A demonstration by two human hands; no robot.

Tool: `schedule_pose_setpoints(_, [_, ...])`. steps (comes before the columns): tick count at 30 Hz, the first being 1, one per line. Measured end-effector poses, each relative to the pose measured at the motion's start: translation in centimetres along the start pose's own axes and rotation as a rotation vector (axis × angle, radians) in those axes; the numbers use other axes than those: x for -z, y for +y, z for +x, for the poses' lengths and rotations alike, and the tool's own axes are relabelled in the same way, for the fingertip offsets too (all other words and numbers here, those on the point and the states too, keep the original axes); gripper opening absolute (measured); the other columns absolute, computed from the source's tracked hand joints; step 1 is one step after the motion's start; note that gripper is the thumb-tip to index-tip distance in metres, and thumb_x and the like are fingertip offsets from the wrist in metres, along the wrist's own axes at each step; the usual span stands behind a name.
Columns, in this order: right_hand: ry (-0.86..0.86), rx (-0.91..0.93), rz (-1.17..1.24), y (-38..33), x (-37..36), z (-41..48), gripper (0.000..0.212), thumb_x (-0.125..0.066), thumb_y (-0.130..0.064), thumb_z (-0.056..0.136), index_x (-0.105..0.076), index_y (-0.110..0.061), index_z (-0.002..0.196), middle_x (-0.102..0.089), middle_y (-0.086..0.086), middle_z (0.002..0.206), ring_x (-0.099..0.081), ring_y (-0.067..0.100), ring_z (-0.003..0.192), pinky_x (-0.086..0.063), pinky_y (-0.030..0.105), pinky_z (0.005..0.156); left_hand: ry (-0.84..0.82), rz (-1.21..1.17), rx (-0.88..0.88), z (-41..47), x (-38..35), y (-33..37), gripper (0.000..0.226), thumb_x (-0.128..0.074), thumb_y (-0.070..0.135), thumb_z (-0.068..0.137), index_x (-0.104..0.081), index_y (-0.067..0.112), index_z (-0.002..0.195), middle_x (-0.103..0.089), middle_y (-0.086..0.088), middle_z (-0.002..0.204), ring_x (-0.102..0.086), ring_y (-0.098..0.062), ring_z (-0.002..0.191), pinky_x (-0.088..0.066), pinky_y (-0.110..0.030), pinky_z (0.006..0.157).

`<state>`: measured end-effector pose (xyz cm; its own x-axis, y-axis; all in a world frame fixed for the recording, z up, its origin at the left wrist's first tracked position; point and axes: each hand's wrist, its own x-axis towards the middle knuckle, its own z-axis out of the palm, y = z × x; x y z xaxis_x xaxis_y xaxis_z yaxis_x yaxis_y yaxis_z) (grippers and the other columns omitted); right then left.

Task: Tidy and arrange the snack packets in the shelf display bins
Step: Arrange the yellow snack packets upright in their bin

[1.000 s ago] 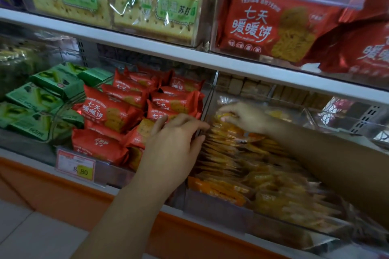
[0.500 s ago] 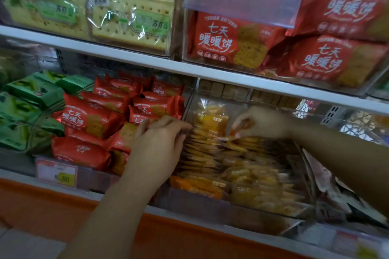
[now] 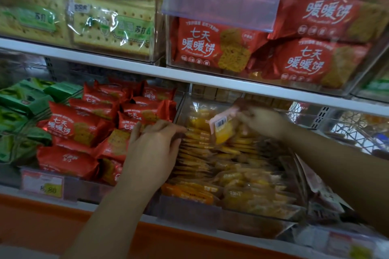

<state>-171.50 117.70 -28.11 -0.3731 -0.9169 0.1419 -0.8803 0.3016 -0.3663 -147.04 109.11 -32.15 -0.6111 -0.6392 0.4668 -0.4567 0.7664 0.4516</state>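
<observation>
A clear display bin (image 3: pixel 189 210) on the lower shelf holds rows of yellow-orange snack packets (image 3: pixel 237 183) standing on edge. My right hand (image 3: pixel 261 121) pinches one yellow packet (image 3: pixel 224 129) by its top and holds it lifted above the back of the bin. My left hand (image 3: pixel 153 151) rests with straight fingers against the left end of the packet rows, at the divider between this bin and the red packets.
Red biscuit packets (image 3: pixel 80 126) fill the bin to the left, green packets (image 3: pixel 23 111) lie further left. A price tag (image 3: pixel 43 184) hangs on the shelf front. The upper shelf carries cracker packs (image 3: pixel 113 27) and larger red packs (image 3: pixel 212 46). Pale packets (image 3: pixel 320 191) stand at the right.
My right hand has lifted one yellow packet up out of the rows. The left hand has kept its place against the packets. The camera has tilted up slightly.
</observation>
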Motion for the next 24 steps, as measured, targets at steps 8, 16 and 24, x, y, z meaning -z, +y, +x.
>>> schedule_pose_setpoints(8, [0.078, 0.125, 0.590, -2.4, 0.8, -6.8, 0.014, -0.057, -0.015, 0.091, -0.067, -0.007, 0.083, -0.072, 0.005, 0.085, -0.068, 0.016, 0.086, -0.053, 0.029, 0.083, 0.047, -0.249, -0.074, -0.2, 0.3, 1.3, 0.025, -0.058, 0.013, 0.090, -0.066, 0.019, 0.113, -0.059, 0.012, 0.103, -0.053, 0.002, 0.089, -0.041, -0.002, 0.072])
schedule_pose_setpoints(16, [0.278, 0.239, 0.575, -5.0, 0.8, -11.5, 0.013, -0.074, -0.030, 0.076, -0.072, -0.016, 0.075, -0.073, -0.003, 0.087, -0.068, 0.013, 0.084, -0.053, 0.025, 0.073, -0.160, -0.718, 0.129, -1.2, 0.1, 3.9, 0.063, -0.059, 0.043, 0.084, -0.034, 0.032, 0.141, -0.049, 0.026, 0.114, -0.054, 0.005, 0.103, -0.049, -0.022, 0.090])
schedule_pose_setpoints(24, [0.202, 0.171, 0.584, -4.7, 0.2, -10.1, 0.062, -0.078, -0.017, 0.073, -0.048, -0.049, 0.117, -0.054, 0.005, 0.118, -0.065, 0.013, 0.090, -0.055, 0.030, 0.082, -0.072, -0.969, 0.211, -0.8, 0.0, 4.2, 0.087, -0.070, 0.009, 0.082, -0.019, 0.040, 0.145, -0.060, 0.007, 0.124, -0.059, -0.007, 0.110, -0.052, -0.032, 0.090])
